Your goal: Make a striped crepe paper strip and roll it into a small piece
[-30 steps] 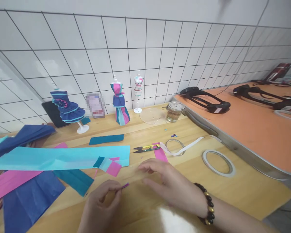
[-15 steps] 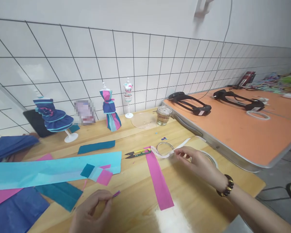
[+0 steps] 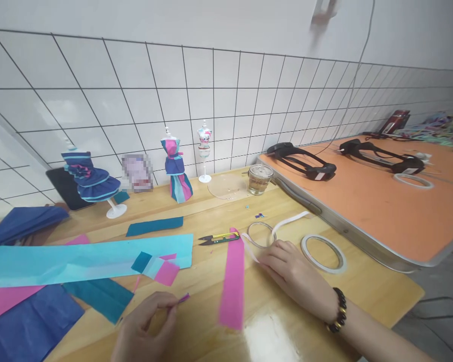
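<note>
My left hand (image 3: 149, 322), low in the view, pinches a small folded scrap of purple-pink fabric (image 3: 184, 298) between thumb and finger. My right hand (image 3: 287, 276), a beaded bracelet at its wrist, is closed on a thin white ribbon-like strip (image 3: 292, 218); the fingertips are partly hidden. Left of that hand lies a pink fabric strip (image 3: 233, 281), its far end beside the thread snips (image 3: 219, 238). A thin ring roll of tape (image 3: 261, 235) is just beyond the fingers, and a wider white tape roll (image 3: 323, 253) lies to their right.
Light-blue fabric (image 3: 98, 259), teal, pink and navy pieces cover the left side. Small dress forms (image 3: 177, 166) stand along the tiled wall, with a glass of liquid (image 3: 260, 179) to their right. An orange table (image 3: 377, 201) holding black headsets (image 3: 305, 161) adjoins at right.
My right hand has moved left and nearer, drawing the white strip into a bend. The pink strip's near end has swung left. My left hand keeps its pinch; the view has shifted slightly.
</note>
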{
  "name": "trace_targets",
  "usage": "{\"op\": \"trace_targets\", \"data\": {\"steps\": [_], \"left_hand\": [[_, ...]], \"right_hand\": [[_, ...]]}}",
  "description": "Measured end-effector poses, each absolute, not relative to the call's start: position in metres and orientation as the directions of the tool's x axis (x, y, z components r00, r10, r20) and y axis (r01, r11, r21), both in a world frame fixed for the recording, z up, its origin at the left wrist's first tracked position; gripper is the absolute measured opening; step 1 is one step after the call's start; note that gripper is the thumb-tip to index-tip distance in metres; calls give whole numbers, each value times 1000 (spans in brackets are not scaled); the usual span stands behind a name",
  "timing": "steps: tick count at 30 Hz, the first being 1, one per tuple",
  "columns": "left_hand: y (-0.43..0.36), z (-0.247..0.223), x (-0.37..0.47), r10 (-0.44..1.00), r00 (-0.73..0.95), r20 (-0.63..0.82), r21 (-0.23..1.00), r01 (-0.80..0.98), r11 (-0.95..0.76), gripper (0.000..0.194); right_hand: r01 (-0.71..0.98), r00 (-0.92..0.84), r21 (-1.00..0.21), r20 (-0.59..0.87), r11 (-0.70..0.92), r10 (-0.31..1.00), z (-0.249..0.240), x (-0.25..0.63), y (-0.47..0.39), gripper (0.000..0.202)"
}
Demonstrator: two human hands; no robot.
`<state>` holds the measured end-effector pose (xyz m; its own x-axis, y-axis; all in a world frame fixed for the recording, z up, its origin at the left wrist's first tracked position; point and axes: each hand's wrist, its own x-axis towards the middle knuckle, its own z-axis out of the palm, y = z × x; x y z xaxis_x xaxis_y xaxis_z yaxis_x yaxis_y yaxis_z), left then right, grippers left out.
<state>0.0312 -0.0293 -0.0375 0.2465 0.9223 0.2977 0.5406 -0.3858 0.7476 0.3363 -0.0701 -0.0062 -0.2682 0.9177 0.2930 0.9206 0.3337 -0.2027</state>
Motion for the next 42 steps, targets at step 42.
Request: {"op": "trace_targets", "data": {"steps": [42], "left_hand": [[-20, -41, 47, 843, 497, 204, 551, 653, -519, 18]], "right_hand": [[991, -109, 92, 190, 93, 976, -12, 368, -49, 26]]}}
